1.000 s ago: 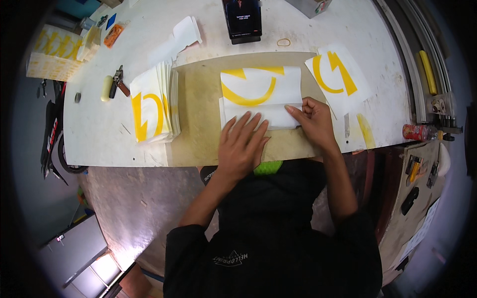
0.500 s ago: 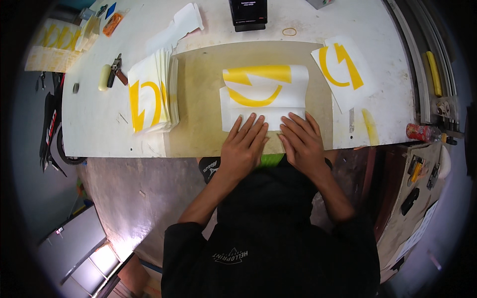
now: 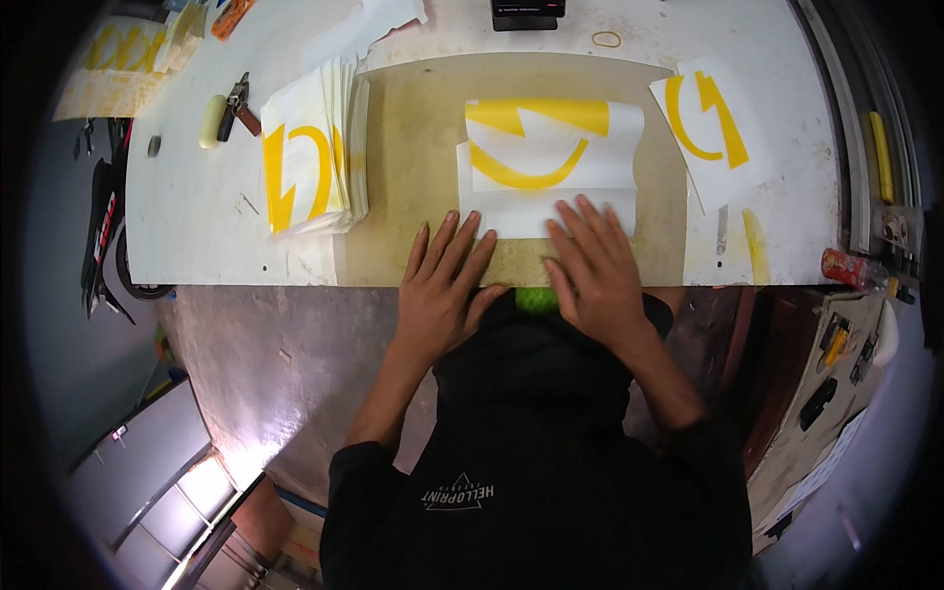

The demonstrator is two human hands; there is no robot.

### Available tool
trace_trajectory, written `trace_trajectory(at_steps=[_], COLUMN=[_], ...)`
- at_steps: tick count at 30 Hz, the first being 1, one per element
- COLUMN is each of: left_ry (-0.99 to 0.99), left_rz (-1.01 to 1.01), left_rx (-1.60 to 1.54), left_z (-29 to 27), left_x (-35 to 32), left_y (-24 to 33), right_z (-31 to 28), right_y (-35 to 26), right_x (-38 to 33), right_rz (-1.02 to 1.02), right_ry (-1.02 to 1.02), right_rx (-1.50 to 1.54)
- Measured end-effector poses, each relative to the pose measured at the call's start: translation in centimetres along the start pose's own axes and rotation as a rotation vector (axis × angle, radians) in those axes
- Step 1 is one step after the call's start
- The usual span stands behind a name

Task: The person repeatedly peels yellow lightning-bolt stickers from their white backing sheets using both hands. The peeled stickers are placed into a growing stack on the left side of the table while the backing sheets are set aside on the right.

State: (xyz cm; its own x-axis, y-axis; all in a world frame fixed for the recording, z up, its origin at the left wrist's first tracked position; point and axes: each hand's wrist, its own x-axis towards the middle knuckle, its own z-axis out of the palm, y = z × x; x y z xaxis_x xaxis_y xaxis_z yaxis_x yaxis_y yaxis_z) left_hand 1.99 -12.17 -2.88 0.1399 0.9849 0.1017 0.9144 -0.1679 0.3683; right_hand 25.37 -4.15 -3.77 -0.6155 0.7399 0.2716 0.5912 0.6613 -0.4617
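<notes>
A white paper sheet point(image 3: 551, 145) with a yellow printed design lies in front of me, with a band folded along its near side. On that band rest the outstretched fingers of my right hand point(image 3: 598, 273). My left hand point(image 3: 440, 287) is spread at the sheet's near left corner, its fingertips close to the edge; whether they touch the paper I cannot tell. Neither hand grips anything. To the left leans a thick stack of similar printed papers point(image 3: 300, 162). Further right lies another flat printed sheet point(image 3: 713, 123).
A tan mat point(image 3: 413, 197) covers the middle of the white table. Pliers point(image 3: 237, 103) and a pale yellow rounded object point(image 3: 211, 122) lie beyond the stack. At the back stands a black device point(image 3: 528, 14), with a rubber band point(image 3: 607, 39) nearby. A red-labelled bottle point(image 3: 848, 265) is off the right end.
My left hand has slid left off the folded band and spread its fingers. The right hand's fingers have spread and still lie on the paper. The whole view has shifted slightly.
</notes>
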Motion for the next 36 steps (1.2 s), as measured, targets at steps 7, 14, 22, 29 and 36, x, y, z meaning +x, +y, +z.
trace_trajectory(at_steps=[7,14,22,29,36], left_ry=[0.045,0.054,0.105,0.090,0.130], left_rz=[-0.037,-0.071,-0.069,-0.050,-0.065], left_rx=[-0.015,0.024,-0.015,-0.042,-0.083], left_z=[1.0,0.7,1.3,1.3,2.1], left_x=[-0.2,-0.2,-0.1,0.0,-0.5], left_y=[0.3,0.6,0.8,2.0,2.5], right_z=[0.6,1.8,-3.9,-1.4,0.3], right_y=[-0.6,-2.9,3.9,-2.3,-0.1], right_x=[0.4,0.7,-5.3,-3.0,7.5], right_rz=[-0.053,0.041,0.268,-0.157,-0.156], right_ry=[-0.099,-0.115,-0.053,0.088,-0.167], right_rx=[-0.010,-0.070,-0.318,0.117,-0.141])
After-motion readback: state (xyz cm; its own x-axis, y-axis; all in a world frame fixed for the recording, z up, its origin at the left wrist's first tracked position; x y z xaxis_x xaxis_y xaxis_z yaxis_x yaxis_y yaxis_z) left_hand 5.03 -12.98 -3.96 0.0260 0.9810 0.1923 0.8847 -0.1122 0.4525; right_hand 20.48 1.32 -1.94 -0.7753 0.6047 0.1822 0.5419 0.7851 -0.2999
